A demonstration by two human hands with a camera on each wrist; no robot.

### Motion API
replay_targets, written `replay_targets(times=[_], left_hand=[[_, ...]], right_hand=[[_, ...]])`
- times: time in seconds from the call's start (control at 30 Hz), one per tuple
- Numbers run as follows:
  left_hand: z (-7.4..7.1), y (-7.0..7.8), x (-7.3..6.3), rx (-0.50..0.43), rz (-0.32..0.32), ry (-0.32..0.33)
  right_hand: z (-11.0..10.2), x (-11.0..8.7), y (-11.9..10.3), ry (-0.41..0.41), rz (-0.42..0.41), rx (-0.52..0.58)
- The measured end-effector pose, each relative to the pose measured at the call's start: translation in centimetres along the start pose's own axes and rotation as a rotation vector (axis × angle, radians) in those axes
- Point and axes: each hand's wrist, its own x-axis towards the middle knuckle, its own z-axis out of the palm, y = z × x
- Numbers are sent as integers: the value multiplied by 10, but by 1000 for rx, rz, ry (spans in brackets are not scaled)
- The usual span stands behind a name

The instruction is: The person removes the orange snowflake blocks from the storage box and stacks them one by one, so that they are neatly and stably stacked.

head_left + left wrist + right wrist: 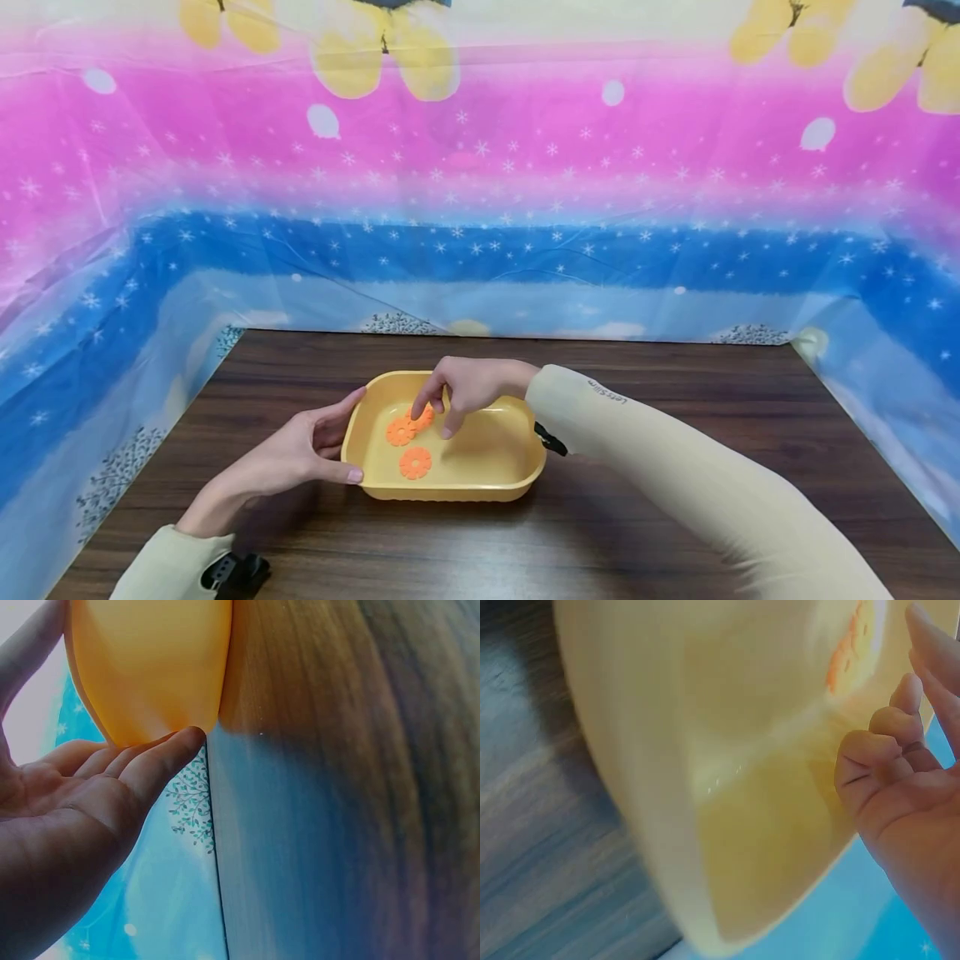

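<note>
A yellow plastic tub (pixel 487 450) stands on the table with three flat orange notched discs (pixel 415 463) in its left half. Two of these discs overlap near the back. My left hand (pixel 303 450) holds the tub's left end, thumb at the front corner and fingers along the far side; the left wrist view shows those fingers against the tub's outer wall (pixel 150 675). Over the tub, my right hand (pixel 468 387) points its index finger down at the rear disc. Its thumb stands apart and its other fingers are curled, as in the right wrist view.
The dark wood-grain table (pixel 637 517) reaches back to a pink and blue patterned cloth (pixel 525 192) that hangs behind and along both sides. A black strap piece (pixel 551 439) shows at the right wrist, and another black device (pixel 236 575) at the left.
</note>
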Motion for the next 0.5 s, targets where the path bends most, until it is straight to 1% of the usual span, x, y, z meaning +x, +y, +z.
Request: replay_targets(times=[0.23,0.37,0.5], left_hand=[[0,1,1,-7,18,-14],[0,0,0,-5,15,-13],[0,-1,-1,2,14,-12]], right_hand=[[-1,8,-2,-37,16,22],[-4,12,-6,-51,22,33],[-3,17,-9,-71,17,34]])
